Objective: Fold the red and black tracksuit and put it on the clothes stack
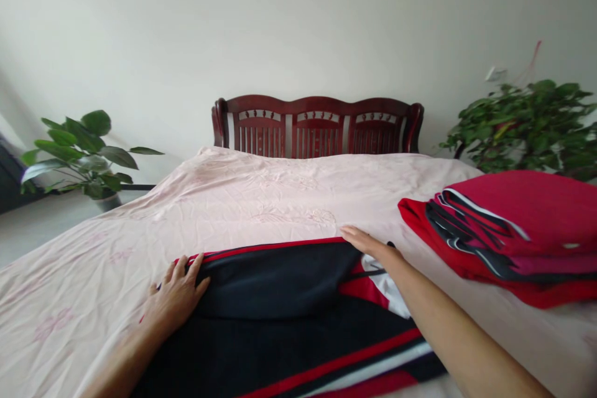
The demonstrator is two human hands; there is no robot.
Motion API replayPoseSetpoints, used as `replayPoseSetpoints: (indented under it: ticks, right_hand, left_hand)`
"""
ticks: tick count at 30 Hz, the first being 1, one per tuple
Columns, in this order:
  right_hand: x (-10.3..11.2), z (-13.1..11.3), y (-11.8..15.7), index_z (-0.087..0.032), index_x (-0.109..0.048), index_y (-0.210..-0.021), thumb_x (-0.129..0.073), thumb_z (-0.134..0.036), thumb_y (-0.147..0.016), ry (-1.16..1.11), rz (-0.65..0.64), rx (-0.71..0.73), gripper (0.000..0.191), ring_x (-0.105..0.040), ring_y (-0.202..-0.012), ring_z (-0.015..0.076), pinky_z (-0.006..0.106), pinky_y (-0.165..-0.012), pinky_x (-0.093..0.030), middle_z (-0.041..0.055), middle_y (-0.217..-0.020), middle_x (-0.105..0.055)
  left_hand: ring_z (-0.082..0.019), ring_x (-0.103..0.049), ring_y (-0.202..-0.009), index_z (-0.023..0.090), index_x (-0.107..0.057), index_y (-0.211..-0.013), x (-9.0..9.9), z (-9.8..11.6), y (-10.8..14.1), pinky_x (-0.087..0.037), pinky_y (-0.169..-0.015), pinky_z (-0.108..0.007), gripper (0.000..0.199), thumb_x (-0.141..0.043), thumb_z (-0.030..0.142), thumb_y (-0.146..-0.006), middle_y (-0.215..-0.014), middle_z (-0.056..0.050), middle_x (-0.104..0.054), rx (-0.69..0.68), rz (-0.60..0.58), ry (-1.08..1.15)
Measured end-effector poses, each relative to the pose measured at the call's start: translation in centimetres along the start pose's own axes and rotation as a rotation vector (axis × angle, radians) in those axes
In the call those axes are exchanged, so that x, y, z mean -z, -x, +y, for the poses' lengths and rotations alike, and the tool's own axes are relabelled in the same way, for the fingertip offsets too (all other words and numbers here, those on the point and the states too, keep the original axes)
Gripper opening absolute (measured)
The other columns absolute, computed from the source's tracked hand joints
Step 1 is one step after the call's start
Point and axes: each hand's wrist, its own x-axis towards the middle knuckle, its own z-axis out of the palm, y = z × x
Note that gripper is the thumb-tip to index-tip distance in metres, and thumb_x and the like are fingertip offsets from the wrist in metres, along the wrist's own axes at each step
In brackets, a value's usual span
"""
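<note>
A dark navy garment [280, 280] with red and white stripes lies partly folded on the pale pink bedsheet [233, 205]. At its far left corner, my left hand [177, 292] rests flat with the fingers spread. My right hand [366, 242] is at the garment's far right corner, its fingers pointing left along the red edge; they are close together and partly hidden, so their grip cannot be made out. White and red parts of the garment show beneath my right wrist.
To the right, a stack of folded red and dark clothes [522, 217] sits on the bed. A dark wooden headboard [314, 127] stands at the far side. Leafy plants flank the bed, one at left [88, 149] and one at right [522, 127].
</note>
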Motion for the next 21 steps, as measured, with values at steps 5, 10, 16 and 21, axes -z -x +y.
replayPoseSetpoints:
  ticks: [5, 10, 16, 21]
  right_hand:
    - [4.0, 1.4, 0.4, -0.019, -0.07, -0.118, -0.049, -0.029, -0.087, 0.119, 0.089, -0.247, 0.039, -0.055, -0.125, 0.0331, 0.048, -0.102, -0.042, 0.0186, -0.132, -0.061]
    - [4.9, 1.9, 0.6, -0.021, -0.076, -0.1, -0.065, -0.041, -0.078, 0.125, 0.043, -0.363, 0.032, -0.065, -0.106, 0.0355, 0.05, -0.089, -0.048, 0.0154, -0.11, -0.072]
    - [3.4, 2.6, -0.1, -0.026, -0.075, -0.101, -0.058, -0.031, -0.083, 0.018, 0.104, -0.306, 0.026, -0.068, -0.093, 0.0183, 0.025, -0.075, -0.048, 0.0028, -0.102, -0.075]
    - [1.9, 3.7, -0.2, -0.024, -0.074, -0.105, -0.058, -0.029, -0.086, -0.005, 0.121, -0.324, 0.025, -0.068, -0.088, 0.016, 0.022, -0.07, -0.046, 0.0022, -0.101, -0.075]
  left_hand:
    - [-0.038, -0.025, -0.147, 0.025, -0.03, -0.155, -0.5, -0.1, -0.1, -0.032, -0.105, -0.065, 0.063, -0.024, 0.049, -0.096, -0.159, -0.017, -0.032, 0.012, 0.018, -0.034]
    - [-0.037, -0.027, -0.147, 0.025, -0.031, -0.155, -1.0, -0.1, -0.3, -0.034, -0.105, -0.062, 0.064, -0.025, 0.049, -0.096, -0.158, -0.018, -0.034, 0.023, 0.046, -0.053]
    - [-0.038, -0.028, -0.146, 0.023, -0.027, -0.156, -1.2, -0.5, -0.3, -0.034, -0.106, -0.062, 0.066, -0.023, 0.051, -0.096, -0.158, -0.018, -0.032, 0.019, 0.04, -0.043]
    - [-0.041, -0.029, -0.145, 0.028, -0.025, -0.156, -1.3, -0.8, -0.4, -0.034, -0.105, -0.066, 0.068, -0.019, 0.058, -0.095, -0.159, -0.017, -0.032, 0.065, 0.051, -0.005]
